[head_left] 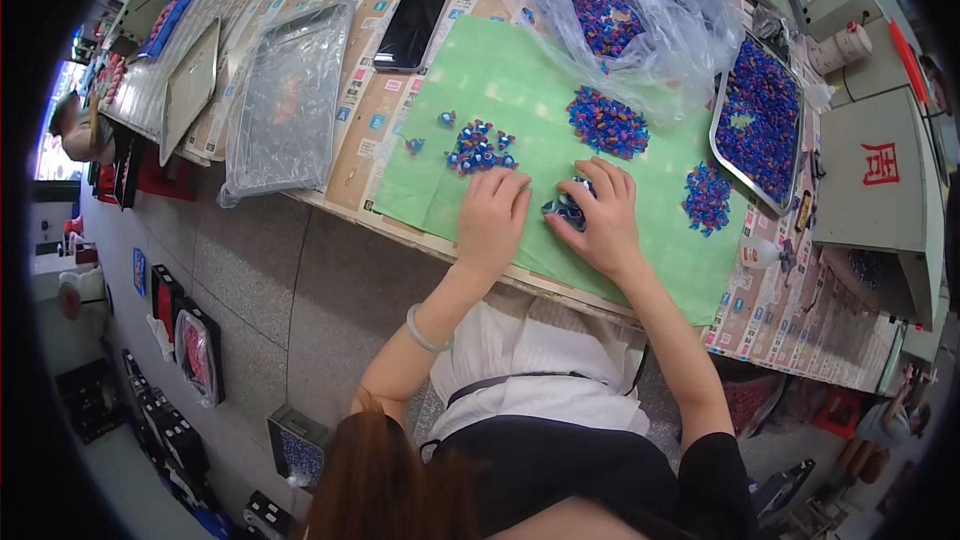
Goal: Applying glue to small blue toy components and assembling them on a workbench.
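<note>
"How many heaps are you having at your fingers?"

"Four on your green sheet (480, 65). The smallest heap (567, 208) is lying under your right hand (608, 225), whose thumb and fingers are standing apart and curving round it; whether they are pinching a piece, I cannot tell. Your fingers are covering part of it, so its pieces are escaping my count."

"And your left?"

"Your left hand (488, 220) is keeping its fingers bent and close together at the near edge of a second heap (480, 147); I cannot tell whether they are gripping. Two stray bits (446, 118) are lying left of those fingertips. A third heap (607, 122) is sitting just beyond your right fingers, a fourth (707, 198) to their right."

"Farther out?"

"One clear bag (690, 45) of pieces is sprawling beyond the third heap, its film partly veiling what it is holding. One filled tray (750, 186) is resting past the fourth, one white bottle (758, 253) nearer you. Well left of your left fingers, one phone (413, 30) and one plastic-wrapped tray (288, 100) are lying."
</note>
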`<state>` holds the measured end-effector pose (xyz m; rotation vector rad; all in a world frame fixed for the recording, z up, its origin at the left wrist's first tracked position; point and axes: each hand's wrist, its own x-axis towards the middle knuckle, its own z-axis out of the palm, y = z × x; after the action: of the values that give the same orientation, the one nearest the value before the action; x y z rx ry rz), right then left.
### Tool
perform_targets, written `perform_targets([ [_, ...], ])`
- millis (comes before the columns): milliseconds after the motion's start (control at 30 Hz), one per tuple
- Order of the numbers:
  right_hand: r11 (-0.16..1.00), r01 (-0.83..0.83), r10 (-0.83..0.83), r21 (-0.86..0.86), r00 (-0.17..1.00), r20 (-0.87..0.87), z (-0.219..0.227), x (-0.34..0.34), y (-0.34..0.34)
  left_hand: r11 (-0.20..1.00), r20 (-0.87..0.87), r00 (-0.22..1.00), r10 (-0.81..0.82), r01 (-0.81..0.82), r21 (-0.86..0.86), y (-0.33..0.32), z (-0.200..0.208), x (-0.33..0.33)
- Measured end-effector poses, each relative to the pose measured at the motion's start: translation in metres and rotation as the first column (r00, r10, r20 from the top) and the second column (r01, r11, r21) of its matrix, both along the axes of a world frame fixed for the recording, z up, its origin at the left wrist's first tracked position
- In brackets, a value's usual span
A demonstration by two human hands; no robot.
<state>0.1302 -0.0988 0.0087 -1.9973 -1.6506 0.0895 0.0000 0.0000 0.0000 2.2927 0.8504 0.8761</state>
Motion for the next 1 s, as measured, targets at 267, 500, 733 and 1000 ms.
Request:
perform_targets([
  [267, 0.991, 0.069, -0.05, 0.116, 0.986, -0.157, 0.0, 0.004, -0.008, 0.994, -0.007, 0.994, -0.109, 0.109, 0.02, -0.008, 0.002, 0.02],
  [500, 0.978, 0.053, 0.03, 0.2, 0.921, -0.387, 0.006, 0.012, -0.019, 0.986, -0.018, 0.986, -0.164, 0.164, 0.039, -0.003, -0.002, 0.024],
  [733, 0.612, 0.545, -0.424, 0.573, 0.838, -0.343, 0.012, 0.023, -0.13, 0.647, 0.28, 0.958, 0.062, 0.175, -0.742, -0.01, 0.015, 0.02],
  [1000, 0.392, 0.885, -0.634, 0.25, 0.457, -0.623, 0.013, 0.098, -0.181, -0.028, 0.533, 0.838, 0.114, 0.539, -0.842, -0.062, 0.037, 0.037],
])
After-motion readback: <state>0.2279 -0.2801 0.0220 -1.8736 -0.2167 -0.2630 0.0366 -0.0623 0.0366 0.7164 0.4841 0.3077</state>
